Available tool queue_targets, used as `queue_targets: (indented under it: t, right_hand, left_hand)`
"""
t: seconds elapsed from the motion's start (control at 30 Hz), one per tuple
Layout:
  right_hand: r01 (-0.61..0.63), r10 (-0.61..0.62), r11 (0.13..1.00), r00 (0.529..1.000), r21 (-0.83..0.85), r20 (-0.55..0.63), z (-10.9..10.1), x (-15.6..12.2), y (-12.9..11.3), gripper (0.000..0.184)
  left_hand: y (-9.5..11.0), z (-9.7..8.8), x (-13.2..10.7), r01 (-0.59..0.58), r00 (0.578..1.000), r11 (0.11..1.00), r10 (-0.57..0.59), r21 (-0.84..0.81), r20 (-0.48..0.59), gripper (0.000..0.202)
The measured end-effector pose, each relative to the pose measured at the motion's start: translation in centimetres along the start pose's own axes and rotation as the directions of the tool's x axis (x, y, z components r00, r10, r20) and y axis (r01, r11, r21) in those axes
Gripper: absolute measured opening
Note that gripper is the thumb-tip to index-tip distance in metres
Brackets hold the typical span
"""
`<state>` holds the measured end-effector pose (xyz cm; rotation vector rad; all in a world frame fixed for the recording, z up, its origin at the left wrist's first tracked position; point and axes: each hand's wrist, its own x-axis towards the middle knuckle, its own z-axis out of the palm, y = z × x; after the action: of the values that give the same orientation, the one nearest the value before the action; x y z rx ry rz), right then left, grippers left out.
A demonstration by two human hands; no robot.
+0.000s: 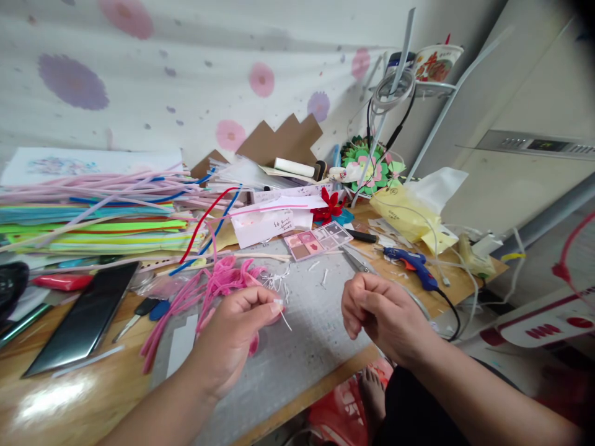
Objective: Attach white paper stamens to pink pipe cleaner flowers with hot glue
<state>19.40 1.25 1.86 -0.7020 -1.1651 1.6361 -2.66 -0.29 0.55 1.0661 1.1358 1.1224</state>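
Observation:
My left hand (pixel 227 341) is closed in a pinch over the grey cutting mat (pixel 297 378). A thin white stem (pixel 286 321) sticks out from between its thumb and forefinger. My right hand (pixel 383 316) hovers near the mat's right side with its fingers curled in; whatever it may hold is hidden. Beside the left hand lies a heap of pink pipe cleaners (pixel 227 279), partly covered by that hand. Small white thread-like pieces (pixel 277 280) are scattered just beyond the fingertips. A metal pointed tool (pixel 357 259) lies behind the right hand.
Bundles of coloured pipe cleaners (pixel 93 223) fill the back left. A black flat case (pixel 83 319) and a key (pixel 132 323) lie at left. Behind the mat sits a makeup palette (pixel 317 240). A blue glue gun (pixel 413 265) with its cord and a yellow tissue pack (pixel 406 214) are at right.

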Motion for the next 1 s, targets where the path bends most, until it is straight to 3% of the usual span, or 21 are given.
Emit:
queue_targets:
  t: [0.43,0.53,0.6,0.67,0.77,0.83,0.9,1.0]
  right_hand:
    - [0.03,-0.015,0.99,0.994,-0.141,0.106,-0.5,-0.2,0.2,0.006]
    - [0.057,-0.026,0.968,0.991,-0.245,0.128,-0.5,-0.2,0.0,0.009]
    - [0.018,0.044,0.914,0.989,-0.406,0.144,-0.5,-0.3,-0.3,0.008]
    - [-0.01,0.119,0.803,0.982,-0.595,0.144,-0.5,-0.5,-0.6,0.006]
    - [0.139,0.054,0.641,0.973,-0.755,0.225,-0.3,-0.5,-0.9,0.01]
    - [0.291,-0.051,0.602,0.943,-0.743,0.328,-0.2,-0.4,-0.8,0.023]
    - [0.356,-0.115,0.588,0.926,-0.727,0.361,-0.2,0.0,-0.5,0.03]
    - [0.248,-0.09,0.628,0.965,-0.738,0.247,-0.2,0.5,-0.1,0.026]
  left_hand:
    - [0.0,0.1,0.1,-0.022,1.0,1.0,0.022,0.007,0.008,0.012]
    - [-0.1,0.1,0.1,-0.006,1.0,1.0,0.006,-0.006,0.011,0.013]
    - [-0.1,0.1,0.0,0.004,1.0,1.0,-0.004,-0.013,0.004,0.012]
    - [0.0,0.1,-0.1,0.006,1.0,1.0,-0.006,-0.017,-0.006,0.011]
    - [0.1,0.2,-0.2,0.005,1.0,1.0,-0.005,-0.02,-0.01,0.011]
    - [0.2,0.3,-0.2,0.005,1.0,1.0,-0.005,-0.018,0.002,0.011]
    - [0.3,0.4,-0.2,0.005,1.0,1.0,-0.004,-0.02,0.021,0.011]
    - [0.5,0.4,-0.2,0.01,0.999,0.999,-0.009,-0.033,0.032,0.01]
